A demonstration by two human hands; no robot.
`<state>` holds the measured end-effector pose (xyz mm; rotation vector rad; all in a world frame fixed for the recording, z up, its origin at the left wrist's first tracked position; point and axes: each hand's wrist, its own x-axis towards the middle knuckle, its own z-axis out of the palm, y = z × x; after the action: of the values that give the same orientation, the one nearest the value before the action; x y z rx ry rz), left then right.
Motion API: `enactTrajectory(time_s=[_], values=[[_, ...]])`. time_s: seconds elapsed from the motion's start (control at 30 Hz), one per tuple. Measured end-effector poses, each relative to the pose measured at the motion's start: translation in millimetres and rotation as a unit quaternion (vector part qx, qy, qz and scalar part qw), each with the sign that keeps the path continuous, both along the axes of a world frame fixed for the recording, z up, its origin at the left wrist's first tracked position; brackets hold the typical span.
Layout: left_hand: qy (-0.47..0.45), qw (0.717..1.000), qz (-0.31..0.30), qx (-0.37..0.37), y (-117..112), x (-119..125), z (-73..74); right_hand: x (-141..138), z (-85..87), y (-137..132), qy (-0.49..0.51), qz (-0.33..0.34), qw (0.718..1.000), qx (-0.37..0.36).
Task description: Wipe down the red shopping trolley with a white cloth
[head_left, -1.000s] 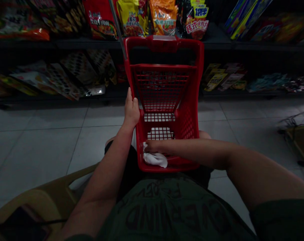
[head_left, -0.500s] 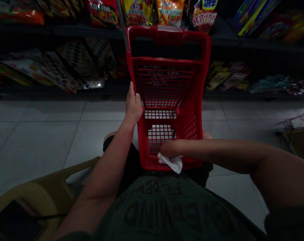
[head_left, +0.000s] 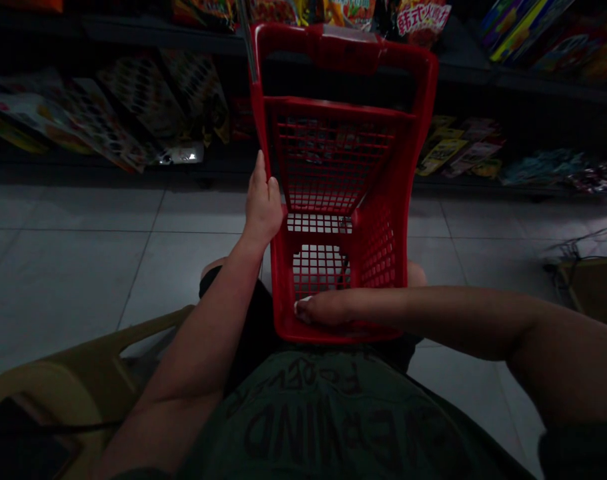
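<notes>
A red plastic shopping basket (head_left: 418, 167) with grid walls and a long handle frame stands between my knees, tilted, its opening toward me. My left hand (head_left: 263, 207) holds its left side wall, with some fingers stretched upward along the edge and others hidden behind it. Inside the near end, my right hand (head_left: 326, 308) presses on the basket's inner wall. It is closed around a white cloth (head_left: 302, 307), which may be a tissue. Only a small bit of it shows at the fingertips.
Dark store shelves (head_left: 153, 37) with bagged noodles and hanging packets run along the front. To my left is a tan chair arm (head_left: 83, 353) with a dark flat object beside it. A brown box (head_left: 596, 287) with cables lies at the right on the tiled floor.
My right hand has moved left along the near end of the basket, and the white cloth that hung over the rim is now mostly hidden. My left hand stays on the side.
</notes>
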<state>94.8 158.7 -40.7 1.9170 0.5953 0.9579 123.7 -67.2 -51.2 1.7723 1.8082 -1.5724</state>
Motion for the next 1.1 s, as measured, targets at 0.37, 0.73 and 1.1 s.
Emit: enactTrajectory(time_s=[0.37, 0.73, 1.1], values=[[-0.018, 0.999, 0.014, -0.022, -3, 2, 2.8, 14, 71.9, 6, 0.185, -0.02, 0.98, 0.067], [-0.008, 1.0, 0.0, -0.009, 1, -1, 1.9, 31, 74.4, -21, 0.012, 0.04, 0.999, 0.01], [-0.018, 0.999, 0.001, -0.028, -3, -4, 7.0, 50, 61.4, -42, 0.0, -0.119, 0.993, -0.016]])
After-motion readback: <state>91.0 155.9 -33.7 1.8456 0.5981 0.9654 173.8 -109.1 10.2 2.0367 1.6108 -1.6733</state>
